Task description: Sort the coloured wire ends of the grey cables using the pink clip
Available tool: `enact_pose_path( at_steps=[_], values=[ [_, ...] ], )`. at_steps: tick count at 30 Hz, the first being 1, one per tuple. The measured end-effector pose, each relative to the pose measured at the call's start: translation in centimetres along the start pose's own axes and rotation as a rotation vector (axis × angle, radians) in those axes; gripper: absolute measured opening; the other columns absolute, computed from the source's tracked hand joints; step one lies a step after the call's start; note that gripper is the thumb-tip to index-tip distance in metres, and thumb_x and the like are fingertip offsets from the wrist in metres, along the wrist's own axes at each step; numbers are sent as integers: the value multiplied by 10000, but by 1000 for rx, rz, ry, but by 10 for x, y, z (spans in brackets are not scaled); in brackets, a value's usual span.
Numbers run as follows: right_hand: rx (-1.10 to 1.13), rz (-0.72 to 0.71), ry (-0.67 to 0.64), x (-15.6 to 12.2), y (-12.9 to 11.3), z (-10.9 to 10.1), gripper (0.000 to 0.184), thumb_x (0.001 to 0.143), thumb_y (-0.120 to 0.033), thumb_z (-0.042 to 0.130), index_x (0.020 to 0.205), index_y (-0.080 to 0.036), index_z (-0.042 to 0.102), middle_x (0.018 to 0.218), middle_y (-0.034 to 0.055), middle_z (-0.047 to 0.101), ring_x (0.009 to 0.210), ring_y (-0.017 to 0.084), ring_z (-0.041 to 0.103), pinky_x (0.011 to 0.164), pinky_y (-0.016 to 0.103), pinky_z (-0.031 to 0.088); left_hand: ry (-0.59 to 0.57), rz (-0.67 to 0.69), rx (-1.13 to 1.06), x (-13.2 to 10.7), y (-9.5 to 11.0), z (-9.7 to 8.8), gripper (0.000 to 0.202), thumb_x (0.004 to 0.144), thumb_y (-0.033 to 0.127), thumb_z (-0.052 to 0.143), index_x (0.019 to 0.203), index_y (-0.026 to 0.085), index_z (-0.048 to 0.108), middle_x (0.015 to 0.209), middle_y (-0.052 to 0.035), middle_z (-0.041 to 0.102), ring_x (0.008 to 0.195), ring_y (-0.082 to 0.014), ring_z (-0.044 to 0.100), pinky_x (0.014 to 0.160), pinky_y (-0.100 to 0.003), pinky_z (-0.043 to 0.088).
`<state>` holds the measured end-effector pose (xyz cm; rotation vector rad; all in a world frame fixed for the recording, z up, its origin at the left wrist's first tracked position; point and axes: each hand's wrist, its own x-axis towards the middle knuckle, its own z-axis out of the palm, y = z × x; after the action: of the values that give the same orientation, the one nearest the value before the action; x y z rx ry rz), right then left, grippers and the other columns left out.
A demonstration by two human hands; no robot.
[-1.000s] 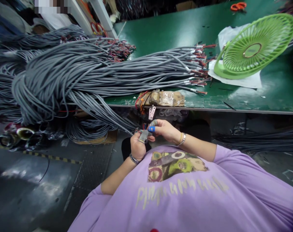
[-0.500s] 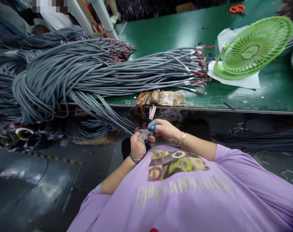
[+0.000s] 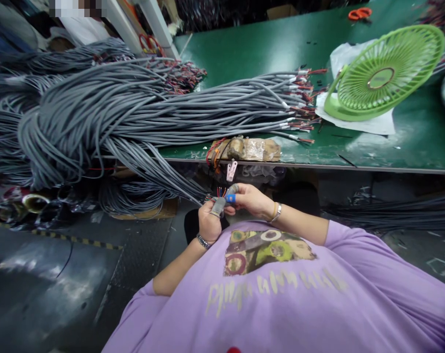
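Grey tape-like coverings wrap some of my fingertips, with a blue band on my right thumb. My left hand (image 3: 210, 218) is closed around the end of a grey cable, its thumb laid across it. Thin coloured wires (image 3: 221, 191) fan upward out of that grip. Pressed close beside them, my right hand (image 3: 250, 198) pinches at the wires; the exact strand between its fingertips is hidden. A bundle of grey cables (image 3: 171, 175) hangs off the table edge and runs down to my left hand.
Many grey cables (image 3: 208, 110) with stripped ends lie across the green table (image 3: 259, 51). A taped wooden block (image 3: 261, 149) sits at its front edge, a pink clip (image 3: 232, 170) hanging below. A green fan (image 3: 384, 78) stands right; orange scissors (image 3: 359, 13) lie far back.
My right hand has shifted very slightly down and left against the wires, its fingers drawn closer to my left thumb. My left hand stays in place.
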<state>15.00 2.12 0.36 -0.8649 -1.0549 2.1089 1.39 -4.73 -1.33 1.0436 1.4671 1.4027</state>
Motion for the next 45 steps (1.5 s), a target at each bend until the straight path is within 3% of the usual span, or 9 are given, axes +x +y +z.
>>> enact_pose_path(
  at_steps=[4,11,17,23,30,35,40,45],
  values=[
    [48,23,24,0,2,0,225,583,-266,742,679,-160,568,489,-59,494,457,62,411,449,187,309,26,1,-11,0,-1,0,309,847,425,605,700,169,696,605,-46,716,545,-164,667,499,-251,448],
    [-10,82,99,1,-2,6,299,557,-310,780,681,-166,550,488,-68,486,447,52,399,448,182,334,-28,-9,10,-1,0,-1,347,848,429,616,642,159,688,616,-59,717,578,-166,677,552,-256,481],
    [52,19,67,0,2,4,257,585,-279,748,628,-167,522,485,-63,474,459,56,402,452,184,307,-1,-18,11,-1,3,0,340,849,439,610,666,163,689,619,-55,716,588,-169,682,548,-253,477],
    [39,77,115,2,2,7,313,572,-331,791,679,-168,546,487,-64,473,440,56,400,433,180,325,-23,12,25,-1,0,-1,357,855,446,601,648,170,693,621,-56,718,590,-172,681,568,-266,492],
    [67,49,98,1,4,7,236,571,-258,745,673,-160,556,483,-63,488,445,52,404,447,175,316,-18,24,38,0,-2,-2,346,868,430,595,665,172,701,624,-48,718,595,-167,680,554,-258,478],
    [76,20,110,0,7,8,222,561,-245,744,663,-158,567,497,-58,501,447,52,400,447,185,302,41,-5,-5,0,-2,1,337,845,444,616,665,168,682,597,-45,708,573,-169,679,529,-252,473],
    [76,-2,96,-1,7,4,205,578,-249,747,641,-152,578,505,-50,493,462,58,397,451,194,294,28,-72,-104,0,1,2,320,812,444,639,673,158,664,583,-44,696,531,-163,664,533,-258,510],
    [268,35,113,6,4,-13,250,657,-321,750,723,-159,572,607,-49,514,495,52,415,463,177,332,-9,-131,-279,2,12,2,276,761,409,660,679,145,662,499,-14,633,407,-128,570,414,-232,465]
  ],
)
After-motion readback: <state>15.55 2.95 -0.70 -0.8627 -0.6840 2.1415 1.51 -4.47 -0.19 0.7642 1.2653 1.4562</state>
